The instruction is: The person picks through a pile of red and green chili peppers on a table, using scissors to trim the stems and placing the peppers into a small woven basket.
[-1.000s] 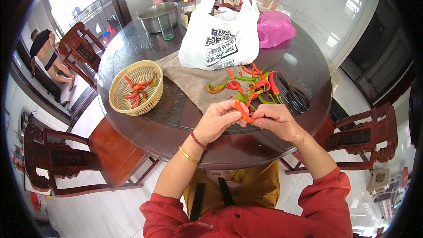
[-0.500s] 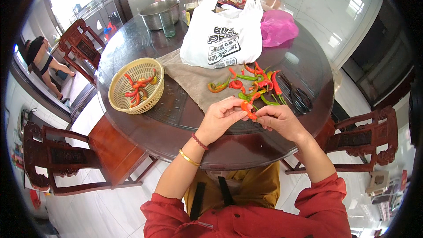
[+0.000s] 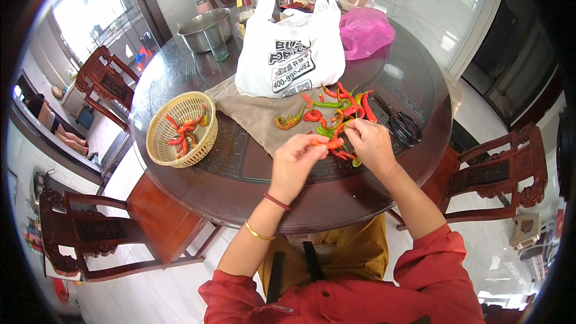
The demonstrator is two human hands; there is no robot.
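Observation:
My left hand (image 3: 297, 165) pinches a red chili pepper (image 3: 328, 143) between thumb and fingers, above the near part of the table. Just to its right, my right hand (image 3: 373, 149) has its thumb and fingers pressed together at the near side of a pile of red and green chili peppers (image 3: 353, 110). What sits in those fingertips is too small to tell. The pile lies partly on a grey-brown cloth (image 3: 249, 114). On the left stands a cream plastic basket (image 3: 203, 148) with several red peppers (image 3: 185, 129) in it.
Black-handled scissors (image 3: 405, 127) lie right of the pile. Behind it stand a white plastic bag (image 3: 294, 60), a pink bag (image 3: 367, 33), a glass (image 3: 218, 48) and a metal pot (image 3: 207, 27). Wooden chairs (image 3: 102, 228) flank the round table (image 3: 324, 207). A person (image 3: 54, 123) is beyond the doorway.
My hands have parted: the right moved up and away from the pepper toward the pile, while the left keeps the pepper. The view has shifted slightly.

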